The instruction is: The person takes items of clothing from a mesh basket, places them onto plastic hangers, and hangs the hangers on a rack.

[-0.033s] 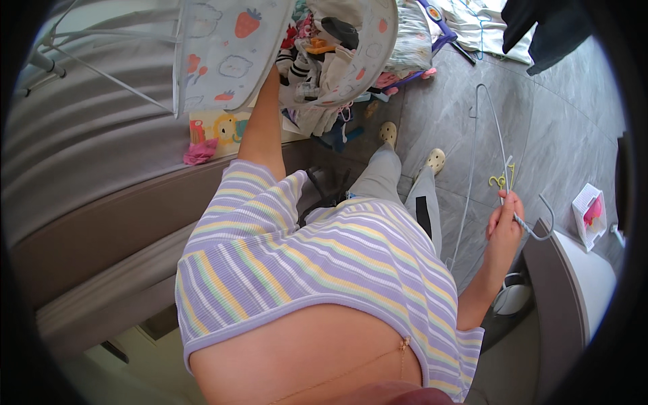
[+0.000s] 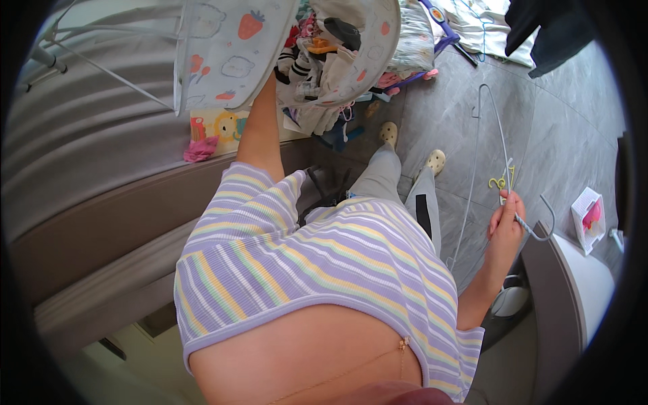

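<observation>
My right hand (image 2: 506,219) is closed round the neck of a large white wire hanger (image 2: 501,128), its hook sticking out to the right of my fingers. A small yellow hanger (image 2: 499,182) shows just beyond the same fingers; whether I grip it too is unclear. My left forearm (image 2: 260,131) reaches up behind a pale fabric laundry basket (image 2: 236,47) with strawberry and cloud prints, which hides the left hand and its fingers. Inside the basket lies a heap of clothes (image 2: 334,64), with striped socks and an orange piece among them.
A white folding rack (image 2: 111,64) stands at the upper left. Dark clothing (image 2: 550,34) hangs at the upper right. A white plastic basket (image 2: 588,223) with a pink item sits at the right. Below the laundry basket lies a pink cloth (image 2: 200,150) on the ledge.
</observation>
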Demonstrator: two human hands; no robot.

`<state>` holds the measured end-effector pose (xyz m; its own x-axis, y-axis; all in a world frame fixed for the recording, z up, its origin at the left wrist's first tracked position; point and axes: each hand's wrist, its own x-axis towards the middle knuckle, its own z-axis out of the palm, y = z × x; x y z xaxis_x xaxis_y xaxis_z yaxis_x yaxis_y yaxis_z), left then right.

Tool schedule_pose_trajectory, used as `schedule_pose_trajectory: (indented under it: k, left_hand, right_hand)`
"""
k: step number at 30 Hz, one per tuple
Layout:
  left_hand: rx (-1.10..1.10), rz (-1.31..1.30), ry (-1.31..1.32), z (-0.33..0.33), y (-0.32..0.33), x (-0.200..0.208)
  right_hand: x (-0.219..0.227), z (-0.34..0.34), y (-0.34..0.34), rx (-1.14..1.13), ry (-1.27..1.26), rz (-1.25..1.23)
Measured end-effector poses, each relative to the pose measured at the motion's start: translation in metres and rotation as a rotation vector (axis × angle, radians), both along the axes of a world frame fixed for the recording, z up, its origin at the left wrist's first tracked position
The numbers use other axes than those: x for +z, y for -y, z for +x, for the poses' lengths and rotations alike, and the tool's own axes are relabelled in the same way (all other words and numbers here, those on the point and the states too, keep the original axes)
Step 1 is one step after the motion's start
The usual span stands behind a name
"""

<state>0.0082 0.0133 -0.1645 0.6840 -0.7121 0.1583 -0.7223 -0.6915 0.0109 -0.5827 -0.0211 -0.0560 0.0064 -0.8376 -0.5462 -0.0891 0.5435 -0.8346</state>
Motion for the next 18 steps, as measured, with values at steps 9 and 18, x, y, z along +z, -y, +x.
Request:
schedule_pose_trajectory:
  k: [9, 18]
  left_hand:
    - [0.059, -0.104, -0.187, -0.051, -0.106, 0.016]
    - [0.02, -0.484, 0.024, -0.023, -0.046, 0.107]
  right_hand:
    - [0.003, -0.004, 0.002, 0.104, -0.013, -0.049]
    - [0.022, -0.001, 0.004, 0.199, -0.001, -0.108]
